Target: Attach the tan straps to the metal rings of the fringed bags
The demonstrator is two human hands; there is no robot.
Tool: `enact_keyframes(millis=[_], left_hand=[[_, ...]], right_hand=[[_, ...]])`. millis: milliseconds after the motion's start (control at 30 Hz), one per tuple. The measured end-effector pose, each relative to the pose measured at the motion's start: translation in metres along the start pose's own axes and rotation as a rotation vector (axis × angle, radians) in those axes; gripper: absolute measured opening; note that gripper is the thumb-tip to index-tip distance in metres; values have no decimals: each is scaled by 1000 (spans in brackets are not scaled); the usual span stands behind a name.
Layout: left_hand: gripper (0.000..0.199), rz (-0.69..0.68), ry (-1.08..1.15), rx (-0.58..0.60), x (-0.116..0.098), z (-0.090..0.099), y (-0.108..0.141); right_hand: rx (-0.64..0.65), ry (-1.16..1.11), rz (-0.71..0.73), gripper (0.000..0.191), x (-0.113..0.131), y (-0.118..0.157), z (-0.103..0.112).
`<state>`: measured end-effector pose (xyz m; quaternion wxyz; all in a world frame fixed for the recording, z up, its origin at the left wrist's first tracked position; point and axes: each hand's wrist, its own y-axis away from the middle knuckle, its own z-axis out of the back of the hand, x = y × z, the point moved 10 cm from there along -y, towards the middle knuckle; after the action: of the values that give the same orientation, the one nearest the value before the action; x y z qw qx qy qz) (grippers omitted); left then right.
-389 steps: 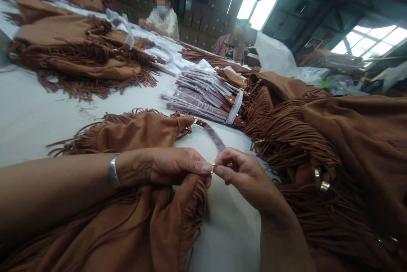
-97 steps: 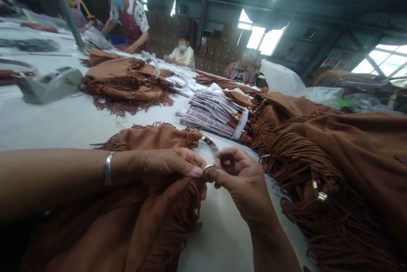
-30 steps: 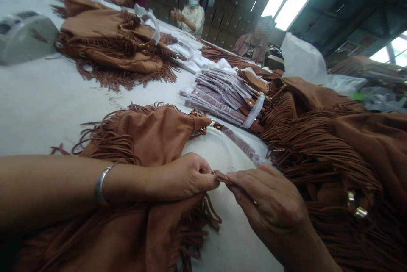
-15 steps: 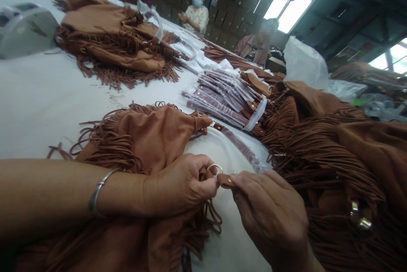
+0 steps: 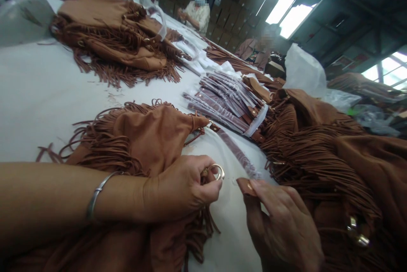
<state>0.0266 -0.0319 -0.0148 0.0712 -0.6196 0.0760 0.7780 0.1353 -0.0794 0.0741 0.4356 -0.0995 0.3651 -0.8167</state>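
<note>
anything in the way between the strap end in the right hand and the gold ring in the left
Nothing clearly visible: just a gap above the white table between strap end and gold ring. One faint spot there is too blurred to identify.

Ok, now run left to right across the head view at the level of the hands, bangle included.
Silver bangle → left hand → gold-coloured ring → brown strap end → right hand → shiny metal fittings.

The left hand (image 5: 187, 185) is pinching with thumb against curled fingers, its forearm (banded at the wrist) lying nearly level. The right hand (image 5: 284, 223) is gripping, knuckles uppermost.
</note>
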Motion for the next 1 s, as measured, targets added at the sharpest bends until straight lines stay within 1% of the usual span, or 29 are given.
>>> enact_keyframes(millis=[67, 200, 300, 533, 700, 833, 933, 1000], left_hand=[[11, -4, 5, -12, 1, 2, -2], [11, -16, -5, -22, 1, 4, -4], [10, -17, -27, -20, 3, 4, -5], [12, -53, -109, -80, 6, 8, -6], [14, -70, -185, -64, 0, 10, -5], [18, -77, -280, -54, -4, 10, -6], [19, -55, -287, -69, -2, 12, -7], [19, -33, -287, -66, 1, 11, -9]], right_hand=[[-11, 1, 6, 35, 0, -1, 0], [39, -55, 88, 32, 13, -3, -12], [42, -57, 93, 34, 16, -4, -16], [69, -31, 124, 30, 19, -3, -20], [56, -26, 139, 28, 21, -3, -23], [43, -22, 113, 24, 20, -2, -27], [7, 16, 112, 21, 22, 1, -29], [8, 49, 118, 19, 24, 4, -32]])
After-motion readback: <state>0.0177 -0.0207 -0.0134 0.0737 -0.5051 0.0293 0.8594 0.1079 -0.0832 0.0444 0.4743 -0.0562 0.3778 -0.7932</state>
